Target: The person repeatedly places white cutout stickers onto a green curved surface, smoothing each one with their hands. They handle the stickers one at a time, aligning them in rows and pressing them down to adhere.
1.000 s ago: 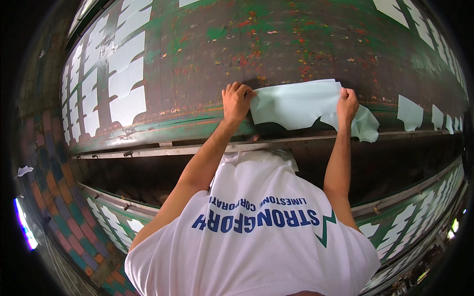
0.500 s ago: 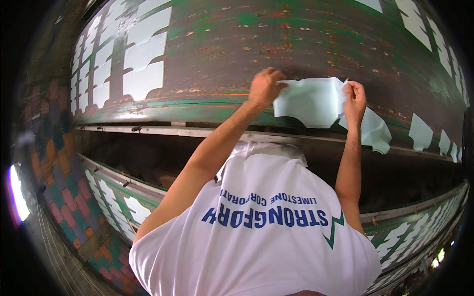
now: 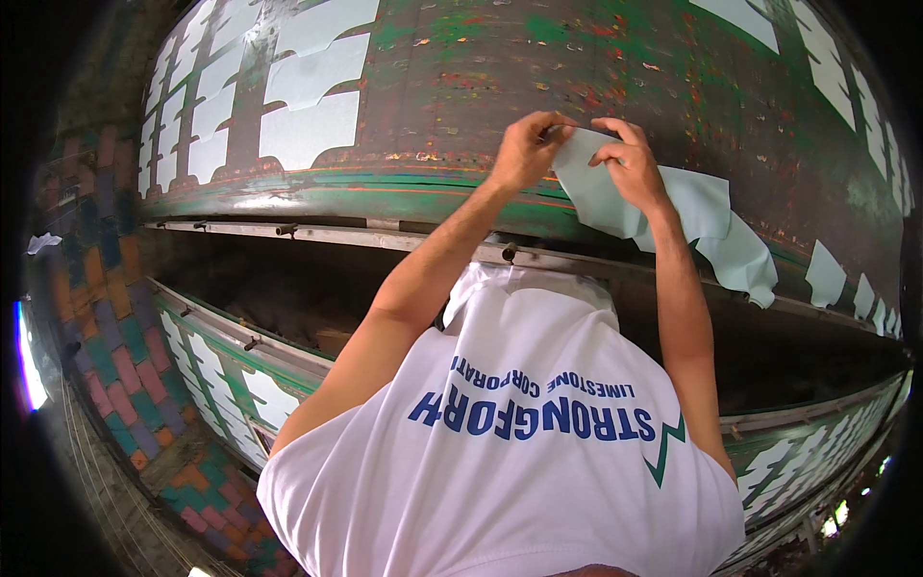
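A pale, cut fabric piece point(image 3: 585, 188) lies at the near edge of a long, paint-stained table point(image 3: 461, 106). My left hand point(image 3: 529, 149) pinches its upper left corner between thumb and fingers. Over the same piece, my right hand point(image 3: 630, 165) reaches with thumb and forefinger apart, fingertips near the upper edge; whether they touch the cloth I cannot tell. Right of that hand lies another pale fabric piece point(image 3: 700, 197). A further piece point(image 3: 742, 258) hangs over the table edge beside it.
Rows of pale cut pieces point(image 3: 312, 125) lie flat on the table's left, with more point(image 3: 832, 72) at the far right. Small pieces point(image 3: 825, 276) hang along the right edge. A metal rail point(image 3: 336, 234) runs along the front. Behind me stands a second table point(image 3: 231, 385) with pieces on it.
My right hand has moved left, from the piece's right side to near its upper left corner. The piece, earlier held stretched between both hands, now sits lower on its right side.
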The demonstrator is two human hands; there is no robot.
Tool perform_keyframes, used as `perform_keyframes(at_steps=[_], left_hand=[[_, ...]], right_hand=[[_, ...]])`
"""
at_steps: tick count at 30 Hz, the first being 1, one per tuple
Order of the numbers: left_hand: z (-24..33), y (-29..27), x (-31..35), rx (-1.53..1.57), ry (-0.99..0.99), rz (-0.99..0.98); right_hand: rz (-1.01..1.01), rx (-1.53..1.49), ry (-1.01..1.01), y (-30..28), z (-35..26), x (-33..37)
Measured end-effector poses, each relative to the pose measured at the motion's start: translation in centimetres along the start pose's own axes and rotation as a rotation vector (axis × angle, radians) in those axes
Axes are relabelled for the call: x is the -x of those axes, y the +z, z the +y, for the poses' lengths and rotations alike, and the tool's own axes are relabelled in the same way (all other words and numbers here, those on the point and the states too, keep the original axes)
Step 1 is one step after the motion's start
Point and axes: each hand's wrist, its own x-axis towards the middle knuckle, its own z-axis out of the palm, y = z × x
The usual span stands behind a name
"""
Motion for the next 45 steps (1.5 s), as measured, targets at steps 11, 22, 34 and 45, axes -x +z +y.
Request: perform_keyframes(at_steps=[11, 22, 34, 45], left_hand=[[-7.7, -15.2, -2.9, -0.347, -0.156, 0.377], [-10.0, -17.0, -5.6, -0.391, -0.008, 0.291], [-11.1, -17.9, -5.1, -0.345, 0.002, 0.221], [-11.3, -16.0, -2.6, -0.88, 0.455, 0.116]], right_hand=[[-0.221, -0.131, 0.349, 2.1, 3.9, -2.8], [0.136, -0.188, 0.63, 2.6, 6.7, -4.3], [0.187, -0.242, 0.832, 3.5, 6.1, -3.3], [0.278, -0.336, 0.779, 3.5, 6.6, -2.0]])
